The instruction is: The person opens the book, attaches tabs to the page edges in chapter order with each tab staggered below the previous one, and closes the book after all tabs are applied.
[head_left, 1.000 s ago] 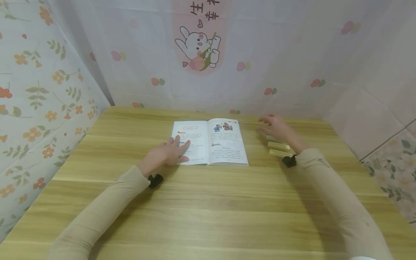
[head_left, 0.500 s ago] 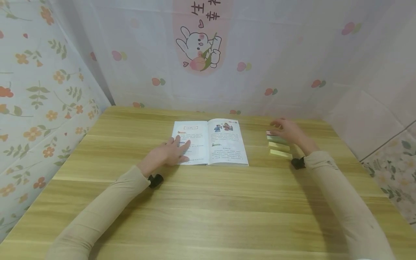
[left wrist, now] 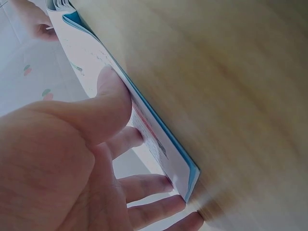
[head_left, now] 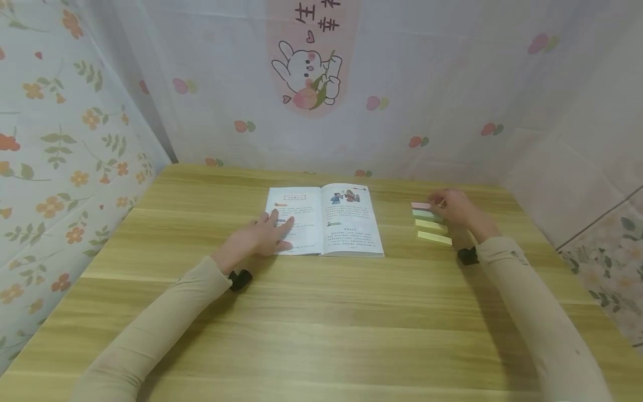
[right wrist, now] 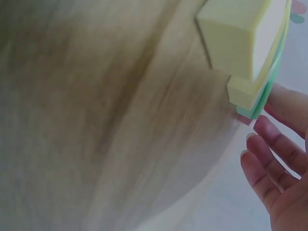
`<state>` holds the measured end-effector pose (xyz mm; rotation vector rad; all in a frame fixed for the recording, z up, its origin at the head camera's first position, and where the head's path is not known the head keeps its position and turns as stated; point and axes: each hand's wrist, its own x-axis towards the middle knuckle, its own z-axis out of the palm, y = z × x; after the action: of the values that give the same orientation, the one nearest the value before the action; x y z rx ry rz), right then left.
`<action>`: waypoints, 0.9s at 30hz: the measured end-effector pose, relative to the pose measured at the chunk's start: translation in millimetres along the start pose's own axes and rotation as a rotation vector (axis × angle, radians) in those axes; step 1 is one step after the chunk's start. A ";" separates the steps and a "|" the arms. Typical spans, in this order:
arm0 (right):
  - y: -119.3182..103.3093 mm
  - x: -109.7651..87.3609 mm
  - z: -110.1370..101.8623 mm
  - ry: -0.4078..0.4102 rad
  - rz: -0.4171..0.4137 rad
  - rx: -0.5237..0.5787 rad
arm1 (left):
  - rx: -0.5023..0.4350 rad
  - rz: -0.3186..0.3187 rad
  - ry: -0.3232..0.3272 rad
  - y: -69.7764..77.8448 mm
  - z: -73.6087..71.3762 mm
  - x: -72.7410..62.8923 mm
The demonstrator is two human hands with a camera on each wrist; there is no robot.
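An open book (head_left: pixel 346 223) with printed text and a small coloured picture lies on the table. My left hand (head_left: pixel 258 234) rests on its left page, fingers spread; in the left wrist view the thumb (left wrist: pixel 113 91) lies along the page near the book's edge. Right of the book, several sticky note pads form a column: pink (head_left: pixel 420 206), green (head_left: pixel 423 214) and two yellow ones (head_left: pixel 434 238). My right hand (head_left: pixel 457 209) is at the right end of the pink and green pads, thumb and forefinger pinching a sticky note's end; its colour is hard to tell.
The wooden table (head_left: pixel 311 324) spreads toward me. A white curtain (head_left: pixel 427 84) with fruit prints hangs behind it, and a flowered curtain (head_left: pixel 65 167) at the left. Black wrist cameras (head_left: pixel 241 279) sit on both wrists.
My right hand has moved right and toward me, from above the pads to their right end, and its fingers have closed together. The pink and green pads are now uncovered. My left hand stays put.
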<state>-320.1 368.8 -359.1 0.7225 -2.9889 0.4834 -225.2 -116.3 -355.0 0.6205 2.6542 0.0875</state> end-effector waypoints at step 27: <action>2.1 -0.8 -1.9 -0.038 0.100 -0.086 | -0.006 0.033 0.025 -3.5 -0.8 -2.8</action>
<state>-320.4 371.6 -358.0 0.5841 -3.0711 0.3464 -224.7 -120.7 -353.8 0.6650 2.6670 0.1133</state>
